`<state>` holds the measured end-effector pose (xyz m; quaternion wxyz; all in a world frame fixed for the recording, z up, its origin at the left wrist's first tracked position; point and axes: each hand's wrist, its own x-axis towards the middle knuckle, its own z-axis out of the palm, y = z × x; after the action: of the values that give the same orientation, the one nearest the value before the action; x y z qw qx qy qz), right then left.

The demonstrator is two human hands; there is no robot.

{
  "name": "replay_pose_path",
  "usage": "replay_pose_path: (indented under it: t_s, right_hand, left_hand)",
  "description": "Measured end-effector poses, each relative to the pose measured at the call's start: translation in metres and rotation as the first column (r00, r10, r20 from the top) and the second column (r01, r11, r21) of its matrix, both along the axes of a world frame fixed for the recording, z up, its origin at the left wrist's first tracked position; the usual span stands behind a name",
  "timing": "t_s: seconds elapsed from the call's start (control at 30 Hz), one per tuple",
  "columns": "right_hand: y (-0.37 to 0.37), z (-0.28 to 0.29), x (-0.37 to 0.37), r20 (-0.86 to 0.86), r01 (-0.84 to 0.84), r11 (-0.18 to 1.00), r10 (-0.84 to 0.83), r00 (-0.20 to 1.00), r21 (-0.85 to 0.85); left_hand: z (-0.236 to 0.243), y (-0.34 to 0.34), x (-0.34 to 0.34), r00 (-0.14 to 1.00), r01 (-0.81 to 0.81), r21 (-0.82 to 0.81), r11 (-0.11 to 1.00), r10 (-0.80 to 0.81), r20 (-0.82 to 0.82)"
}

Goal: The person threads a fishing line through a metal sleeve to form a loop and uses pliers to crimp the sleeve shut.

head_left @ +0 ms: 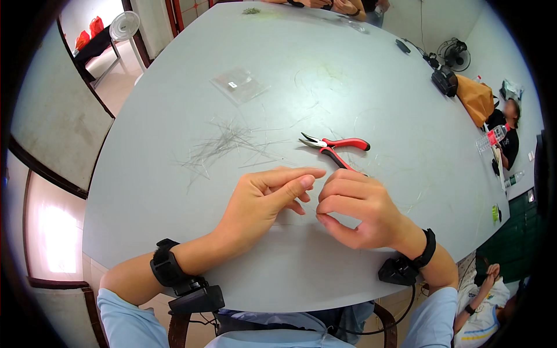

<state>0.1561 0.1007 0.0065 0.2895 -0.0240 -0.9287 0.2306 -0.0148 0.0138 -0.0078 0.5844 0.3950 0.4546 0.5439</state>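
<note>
Both hands are raised close together over the near middle of the grey table (174, 104). My left hand (261, 197) has its thumb pressed to the index finger, with the other fingers curled below. Beside it, my right hand (362, 209) pinches thumb against fingertips. Anything in either pinch is too thin or small to make out. Just beyond the right hand lie pliers (350, 142) with red and black handles, jaws pointing left and slightly parted; one handle is partly hidden by that hand. Further left is a loose heap of thin, straight, wire-like strands (223, 145).
A clear plastic bag (239, 86) lies beyond the heap. More fine strands are scattered toward the table's right. At the right edge stand a black device (444, 81), an orange-brown bag (474, 98) and a bottle (492, 138). Other people sit at the far and right sides.
</note>
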Motion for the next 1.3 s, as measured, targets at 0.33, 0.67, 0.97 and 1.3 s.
replay_pose_path:
  t_s: [0.33, 0.67, 0.97, 1.3]
  right_hand:
    - [-0.002, -0.006, 0.003, 0.128, 0.113, 0.989, -0.101, 0.987, -0.094]
    - [-0.011, 0.011, 0.003, 0.377, 0.409, 0.749, -0.229, 0.898, -0.52]
    - [-0.014, 0.008, 0.002, 0.171, 0.378, 0.514, -0.404, 0.899, -0.77]
    - [-0.018, 0.006, 0.001, 0.064, 0.135, 0.505, -0.156, 0.986, -0.852]
  left_hand:
    - [0.0, 0.001, -0.002, 0.998, -0.065, 0.059, 0.996, 0.066, -0.01]
    - [0.002, 0.0, -0.003, 0.998, -0.066, 0.048, 0.997, 0.066, 0.01]
    - [0.003, -0.002, 0.0, 1.0, 0.001, 0.062, 0.998, -0.001, 0.001]
    - [0.011, -0.008, 0.003, 0.96, 0.236, -0.033, 0.971, -0.239, -0.148]
